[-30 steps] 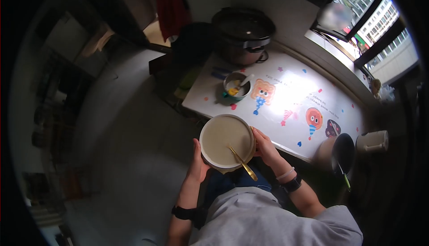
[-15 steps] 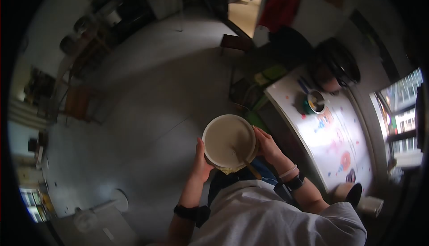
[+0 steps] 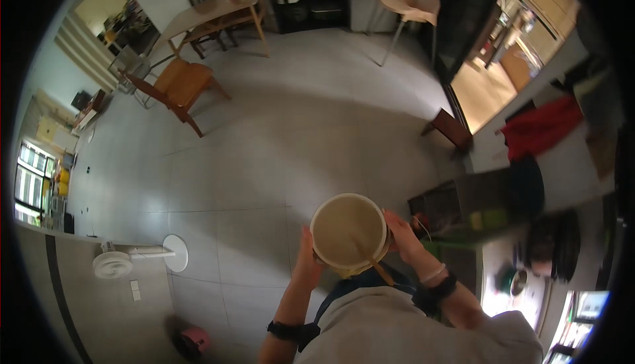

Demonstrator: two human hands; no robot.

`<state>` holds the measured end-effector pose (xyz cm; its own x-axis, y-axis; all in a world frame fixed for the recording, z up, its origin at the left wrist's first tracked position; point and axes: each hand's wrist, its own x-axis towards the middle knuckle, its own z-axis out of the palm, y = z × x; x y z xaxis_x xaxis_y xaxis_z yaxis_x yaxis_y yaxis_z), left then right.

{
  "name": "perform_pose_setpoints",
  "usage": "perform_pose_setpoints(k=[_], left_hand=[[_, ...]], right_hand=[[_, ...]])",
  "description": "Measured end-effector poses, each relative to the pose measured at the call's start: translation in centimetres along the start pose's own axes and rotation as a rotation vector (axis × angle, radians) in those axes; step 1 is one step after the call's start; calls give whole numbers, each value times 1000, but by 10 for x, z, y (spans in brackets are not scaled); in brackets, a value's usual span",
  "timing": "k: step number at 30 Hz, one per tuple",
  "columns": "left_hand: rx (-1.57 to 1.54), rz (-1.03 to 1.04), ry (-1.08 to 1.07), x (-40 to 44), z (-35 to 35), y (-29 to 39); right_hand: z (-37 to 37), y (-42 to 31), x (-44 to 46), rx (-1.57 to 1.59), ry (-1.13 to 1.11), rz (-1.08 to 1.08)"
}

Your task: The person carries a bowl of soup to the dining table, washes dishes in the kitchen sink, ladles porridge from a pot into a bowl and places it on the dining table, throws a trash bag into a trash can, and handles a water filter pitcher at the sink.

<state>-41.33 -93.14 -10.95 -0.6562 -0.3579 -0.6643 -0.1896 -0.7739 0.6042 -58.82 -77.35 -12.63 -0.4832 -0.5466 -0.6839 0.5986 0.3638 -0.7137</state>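
A round pot with a pale rim is held level in front of my body, with pale, cloudy contents. A golden-brown utensil leans over its near right rim, its lower end in the contents. My left hand presses on the pot's left side. On the right side, my right hand grips the pot, fingers partly hidden behind it. Some yellowish cloth-like material shows under the near edge.
A wooden chair and a dining table stand at the upper left. A white fan is at the lower left, a dark red stool by the doorway, and a high chair farther back.
The view has swung left, away from the white table, which now shows only at the lower right. The pot is still between both hands. More floor and furniture have come into view.
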Motion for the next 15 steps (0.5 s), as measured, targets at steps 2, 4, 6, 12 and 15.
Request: perform_pose_setpoints(k=[2,4,6,12,15], left_hand=[[-18,-17,89,21,-6,37],[-70,-2,125,41,-4,88],[-94,31,144,68,-17,125],[-91,129,166,156,-55,254],[-103,139,173,208,-87,319]], right_hand=[[22,-30,36,-62,-18,15],[48,-74,68,-95,-42,22],[73,-107,108,-140,-100,17],[160,-209,224,-155,-154,-13],[207,-252,289,-166,-156,-15]])
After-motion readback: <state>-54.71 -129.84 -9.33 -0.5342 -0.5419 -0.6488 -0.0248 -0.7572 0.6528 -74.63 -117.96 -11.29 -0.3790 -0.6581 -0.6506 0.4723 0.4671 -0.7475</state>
